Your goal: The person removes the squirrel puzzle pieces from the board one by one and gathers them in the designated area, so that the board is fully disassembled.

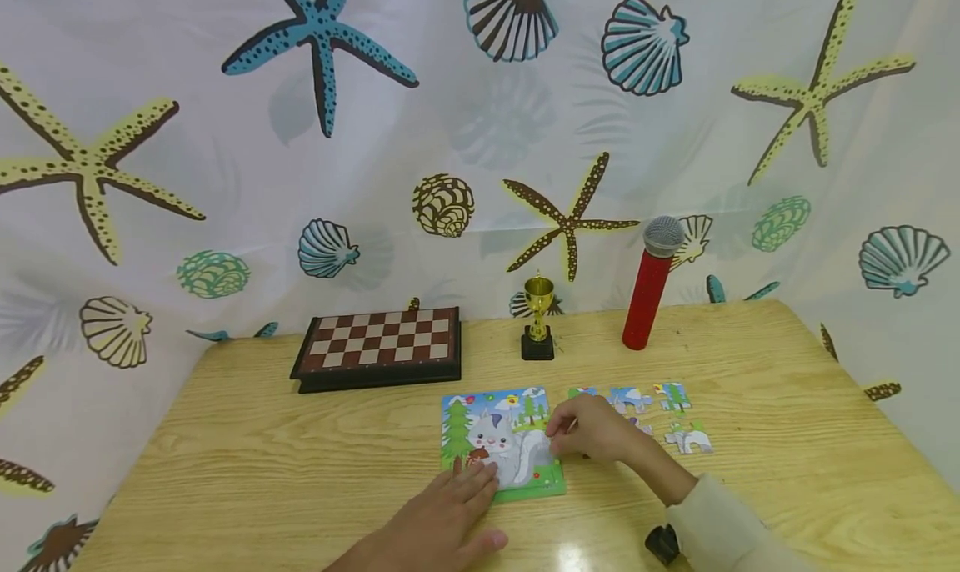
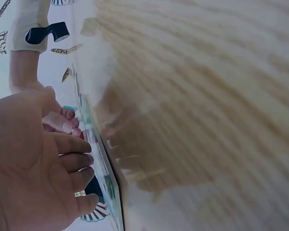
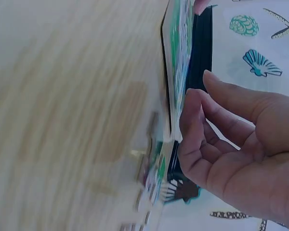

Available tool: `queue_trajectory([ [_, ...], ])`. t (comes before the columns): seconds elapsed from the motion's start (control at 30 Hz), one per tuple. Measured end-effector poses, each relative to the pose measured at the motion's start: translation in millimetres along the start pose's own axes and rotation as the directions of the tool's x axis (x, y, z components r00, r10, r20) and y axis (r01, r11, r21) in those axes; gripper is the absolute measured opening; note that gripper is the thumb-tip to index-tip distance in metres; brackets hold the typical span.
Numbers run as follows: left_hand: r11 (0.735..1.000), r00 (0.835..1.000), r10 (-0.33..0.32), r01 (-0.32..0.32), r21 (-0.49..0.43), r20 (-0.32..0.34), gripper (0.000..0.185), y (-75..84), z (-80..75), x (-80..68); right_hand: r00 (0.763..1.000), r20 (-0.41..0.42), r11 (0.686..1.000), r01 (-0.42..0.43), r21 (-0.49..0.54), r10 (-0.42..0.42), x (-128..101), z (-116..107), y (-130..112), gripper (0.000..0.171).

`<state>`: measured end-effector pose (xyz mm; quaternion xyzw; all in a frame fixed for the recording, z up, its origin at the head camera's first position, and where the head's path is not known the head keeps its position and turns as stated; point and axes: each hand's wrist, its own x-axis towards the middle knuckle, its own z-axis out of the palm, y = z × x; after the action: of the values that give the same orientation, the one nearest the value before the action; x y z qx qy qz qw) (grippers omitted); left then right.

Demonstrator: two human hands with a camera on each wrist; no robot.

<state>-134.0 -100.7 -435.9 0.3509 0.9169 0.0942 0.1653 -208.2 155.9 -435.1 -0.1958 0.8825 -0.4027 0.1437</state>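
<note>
A jigsaw puzzle with a squirrel picture lies flat on the wooden table in front of me. The fingers of my left hand lie extended on its lower left part, with the thumb spread to the side. At the puzzle's right edge is my right hand, its bent fingertips touching the surface. In the right wrist view, the thumb of the right hand stands a little apart from the index finger, and no piece shows between them. Loose puzzle pieces lie right of the puzzle, some partly hidden behind that hand.
Behind the puzzle stand a checkered board-game box, a small gold trophy cup and a red microphone. A cloth printed with shells and starfish hangs behind the table.
</note>
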Motion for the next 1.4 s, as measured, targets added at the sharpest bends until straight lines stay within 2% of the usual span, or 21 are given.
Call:
queue_trajectory([
  [0.2,0.998,0.998,0.070,-0.070,0.008,-0.008,0.070,3.9,5.1,4.1,1.000,0.006,1.000,-0.004,0.023,0.004,8,16,-7,0.010],
  [0.43,0.999,0.999,0.037,-0.036,-0.022,0.038,0.072,9.4,6.9,6.1,0.998,0.011,0.998,-0.056,0.012,0.056,9,23,-12,0.011],
  [0.6,1.000,0.998,0.016,-0.016,-0.011,0.053,0.073,11.7,7.4,6.4,0.999,0.014,0.999,-0.045,0.003,0.045,8,24,-14,0.013],
  [1.1,0.999,0.998,0.051,-0.051,-0.007,0.031,0.071,8.3,8.4,5.6,0.999,-0.034,0.998,-0.011,-0.060,0.009,10,24,-16,0.006],
  [1.4,0.998,0.998,0.057,-0.058,0.011,0.016,0.070,7.3,9.3,4.0,0.999,-0.011,0.999,0.042,-0.006,-0.042,9,14,-17,0.005],
])
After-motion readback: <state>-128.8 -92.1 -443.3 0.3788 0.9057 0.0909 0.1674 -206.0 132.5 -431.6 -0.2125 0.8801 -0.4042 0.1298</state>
